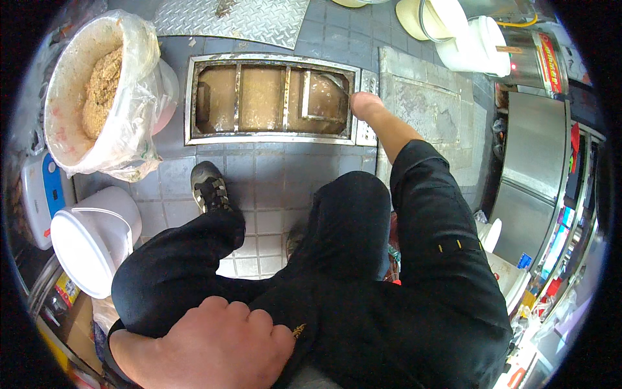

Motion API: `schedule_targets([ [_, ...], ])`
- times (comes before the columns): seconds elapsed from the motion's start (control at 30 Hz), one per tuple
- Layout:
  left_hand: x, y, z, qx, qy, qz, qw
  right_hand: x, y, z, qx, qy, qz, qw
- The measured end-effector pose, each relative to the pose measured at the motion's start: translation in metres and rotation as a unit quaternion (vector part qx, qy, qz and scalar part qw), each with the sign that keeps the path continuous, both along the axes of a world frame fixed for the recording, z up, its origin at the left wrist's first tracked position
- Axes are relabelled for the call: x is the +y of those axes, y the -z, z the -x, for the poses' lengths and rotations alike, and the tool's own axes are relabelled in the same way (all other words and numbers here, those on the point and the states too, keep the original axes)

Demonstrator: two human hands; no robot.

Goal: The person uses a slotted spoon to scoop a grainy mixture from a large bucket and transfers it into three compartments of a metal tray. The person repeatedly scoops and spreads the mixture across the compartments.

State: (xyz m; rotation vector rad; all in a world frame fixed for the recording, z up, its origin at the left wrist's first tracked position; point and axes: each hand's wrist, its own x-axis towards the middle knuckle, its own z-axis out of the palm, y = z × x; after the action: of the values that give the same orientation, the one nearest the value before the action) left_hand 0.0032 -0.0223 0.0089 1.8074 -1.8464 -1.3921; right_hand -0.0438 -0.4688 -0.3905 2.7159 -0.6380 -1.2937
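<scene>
A rectangular floor pit with a metal frame [272,141] lies open in the tiled floor, with crossbars over murky brown liquid. My right hand [365,105] reaches to the right end of the frame, its fingers curled at the rim; whether it grips something there is hidden. Beside it, a perforated metal strip [368,131] runs along that end. Low in the view and close to the camera is my left hand [209,340], back up and fingers bent, over my dark clothing. Its palm and fingertips are out of sight.
On the left stand a plastic-lined tub [73,97] of brown crumbly matter and a lidded white bucket [90,248]. A diamond-plate metal sheet [262,22] lies beyond the pit. White buckets [474,46] are at the upper right, a worn slab [427,112] right of the pit, and a steel cabinet [532,146] farther right.
</scene>
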Motion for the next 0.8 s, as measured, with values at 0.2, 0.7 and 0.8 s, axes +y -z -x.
schedule_targets([
  [0.2,0.009,0.000,-0.006,0.004,-0.010,0.011,1.000,-0.010,0.009,0.018,0.032,-0.074,-0.039,0.996],
  [0.7,0.006,0.015,-0.013,-0.009,0.012,0.054,0.998,0.022,0.056,0.058,-0.004,0.309,-0.242,0.920],
  [0.8,0.002,0.019,-0.014,-0.012,0.028,0.036,0.999,0.036,0.062,0.077,-0.098,0.527,-0.284,0.795],
])
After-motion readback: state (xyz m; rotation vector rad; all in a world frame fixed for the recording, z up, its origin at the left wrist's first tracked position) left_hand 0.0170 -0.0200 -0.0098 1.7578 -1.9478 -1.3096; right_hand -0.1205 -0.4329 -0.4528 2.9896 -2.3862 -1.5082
